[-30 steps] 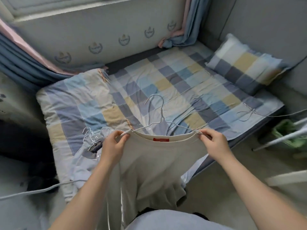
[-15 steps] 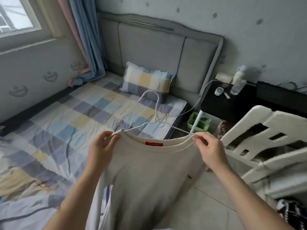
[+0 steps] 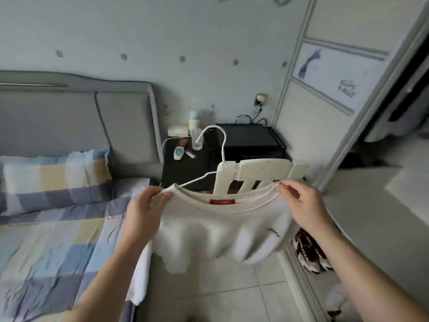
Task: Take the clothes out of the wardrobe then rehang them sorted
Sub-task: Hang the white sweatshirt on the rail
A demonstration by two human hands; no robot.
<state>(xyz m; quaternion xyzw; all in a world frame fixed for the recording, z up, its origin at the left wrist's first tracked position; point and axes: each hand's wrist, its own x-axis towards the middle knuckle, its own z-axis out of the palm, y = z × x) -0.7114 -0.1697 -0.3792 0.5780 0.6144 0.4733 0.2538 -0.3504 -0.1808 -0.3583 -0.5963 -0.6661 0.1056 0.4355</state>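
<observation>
Left hand: your left hand (image 3: 146, 205), arm stretched forward, pinches one shoulder of the cream sweater (image 3: 220, 226), left of the white chair (image 3: 262, 168).
Right hand: your right hand (image 3: 301, 203) pinches the other shoulder, before the chair's back.
Sweater: hangs between your hands on the wire hanger (image 3: 223, 149), hook upright.

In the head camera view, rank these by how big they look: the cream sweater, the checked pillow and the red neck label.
1. The cream sweater looks largest, but it is nearest the camera.
2. The checked pillow is farther off and cut by the left edge, so its rank against the sweater is unsure.
3. The red neck label is plainly smallest.
</observation>
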